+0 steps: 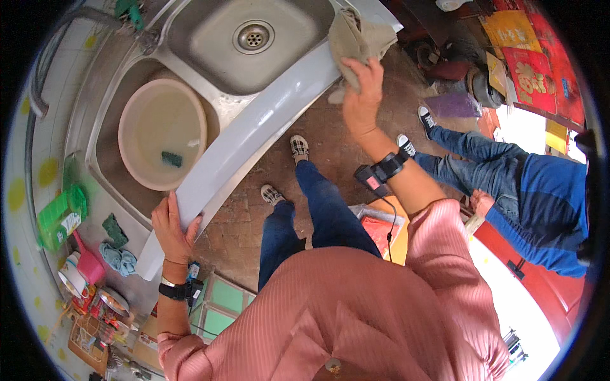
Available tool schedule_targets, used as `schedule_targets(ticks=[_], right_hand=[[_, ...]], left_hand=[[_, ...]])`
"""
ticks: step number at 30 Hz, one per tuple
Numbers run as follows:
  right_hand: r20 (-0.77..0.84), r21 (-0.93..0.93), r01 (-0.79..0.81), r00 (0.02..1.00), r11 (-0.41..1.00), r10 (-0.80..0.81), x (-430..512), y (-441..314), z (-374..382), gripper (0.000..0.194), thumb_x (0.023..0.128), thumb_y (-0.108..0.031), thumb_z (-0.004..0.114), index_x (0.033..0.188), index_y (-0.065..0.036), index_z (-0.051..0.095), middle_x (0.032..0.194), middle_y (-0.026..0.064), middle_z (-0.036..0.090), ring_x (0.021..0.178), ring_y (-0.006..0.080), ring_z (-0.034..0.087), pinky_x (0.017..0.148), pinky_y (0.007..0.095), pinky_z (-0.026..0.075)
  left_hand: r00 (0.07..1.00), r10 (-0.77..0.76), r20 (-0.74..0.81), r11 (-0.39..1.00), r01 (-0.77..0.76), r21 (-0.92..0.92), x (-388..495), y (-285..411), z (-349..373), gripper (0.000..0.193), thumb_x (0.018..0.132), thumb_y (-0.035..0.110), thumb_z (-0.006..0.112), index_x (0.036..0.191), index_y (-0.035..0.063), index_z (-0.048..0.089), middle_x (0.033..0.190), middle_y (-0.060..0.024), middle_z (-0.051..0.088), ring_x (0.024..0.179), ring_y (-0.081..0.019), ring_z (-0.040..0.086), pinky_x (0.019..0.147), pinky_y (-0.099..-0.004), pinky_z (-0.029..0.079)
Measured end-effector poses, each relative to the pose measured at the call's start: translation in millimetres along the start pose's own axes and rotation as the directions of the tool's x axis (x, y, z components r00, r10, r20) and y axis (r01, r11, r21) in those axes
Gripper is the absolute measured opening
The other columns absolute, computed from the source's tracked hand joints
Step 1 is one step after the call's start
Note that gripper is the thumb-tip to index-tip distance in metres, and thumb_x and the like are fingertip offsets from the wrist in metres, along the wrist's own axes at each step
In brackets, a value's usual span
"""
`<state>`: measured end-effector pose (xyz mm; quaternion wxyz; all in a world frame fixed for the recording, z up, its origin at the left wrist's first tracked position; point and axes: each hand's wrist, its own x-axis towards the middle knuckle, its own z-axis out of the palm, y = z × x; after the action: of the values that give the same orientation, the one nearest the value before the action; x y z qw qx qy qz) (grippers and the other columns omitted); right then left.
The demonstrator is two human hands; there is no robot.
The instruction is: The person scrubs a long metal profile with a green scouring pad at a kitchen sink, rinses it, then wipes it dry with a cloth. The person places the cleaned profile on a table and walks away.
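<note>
A long pale grey-white panel [257,124] lies across the front edge of a stainless-steel double sink [224,90]. My left hand [174,231] holds the panel near its lower left end, thumb on the near edge. At the upper right end, my right hand [364,95] grips a wrinkled grey-beige cloth [355,43], which rests over the panel. Behind the panel, a pale pink plastic basin [125,138] stands in the left bowl, with cloudy water and a dark green scouring pad [171,159] in it. The other bowl shows its drain strainer [253,37].
Left on the counter are a green bottle [62,216], another scouring pad [114,230], a light blue cloth [117,259] and a pink plastic dipper [89,266]. The faucet [40,102] stands behind the basin. Another person [505,176] in blue is at the right.
</note>
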<state>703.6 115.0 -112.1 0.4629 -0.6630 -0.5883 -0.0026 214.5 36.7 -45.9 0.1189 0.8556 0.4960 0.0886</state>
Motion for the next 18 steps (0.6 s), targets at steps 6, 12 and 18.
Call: schedule_targets(ticks=[6, 12, 18], right_hand=[[-0.363, 0.115, -0.165, 0.911, 0.980, 0.196, 110.1, 11.9, -82.5, 0.031, 0.091, 0.007, 0.062, 0.120, -0.004, 0.068, 0.120, 0.0102, 0.066, 0.113, 0.0238, 0.063, 0.102, 0.0381, 0.049], [-0.326, -0.114, 0.021, 0.944, 0.993, -0.057, 62.7, -6.1, -81.6, 0.033, 0.087, 0.007, 0.065, 0.118, -0.005, 0.069, 0.120, 0.0099, 0.065, 0.115, 0.0276, 0.062, 0.103, 0.0388, 0.048], [-0.006, 0.103, 0.158, 0.987, 0.982, -0.158, -58.7, -119.3, 35.0, 0.031, 0.083, 0.000, 0.056, 0.103, -0.010, 0.076, 0.112, 0.0161, 0.068, 0.108, 0.0384, 0.062, 0.096, 0.0487, 0.050]], left_hand=[[1.000, -0.010, -0.029, 1.000, 0.011, 0.014, -4.7, -1.5, -1.2, 0.086, 0.086, 0.042, 0.078, 0.154, 0.0025, 0.044, 0.134, -0.0191, 0.056, 0.115, -0.0384, 0.053, 0.101, -0.0477, 0.042], [0.999, 0.008, -0.045, 1.000, -0.007, 0.021, 1.2, 3.6, -3.6, 0.085, 0.084, 0.040, 0.080, 0.153, 0.0027, 0.046, 0.132, -0.0182, 0.057, 0.113, -0.0384, 0.053, 0.098, -0.0480, 0.043], [0.998, 0.016, -0.069, 0.998, -0.012, 0.061, 9.7, 6.3, 4.3, 0.088, 0.085, 0.044, 0.078, 0.157, 0.0055, 0.044, 0.132, -0.0145, 0.057, 0.114, -0.0353, 0.053, 0.097, -0.0461, 0.044]])
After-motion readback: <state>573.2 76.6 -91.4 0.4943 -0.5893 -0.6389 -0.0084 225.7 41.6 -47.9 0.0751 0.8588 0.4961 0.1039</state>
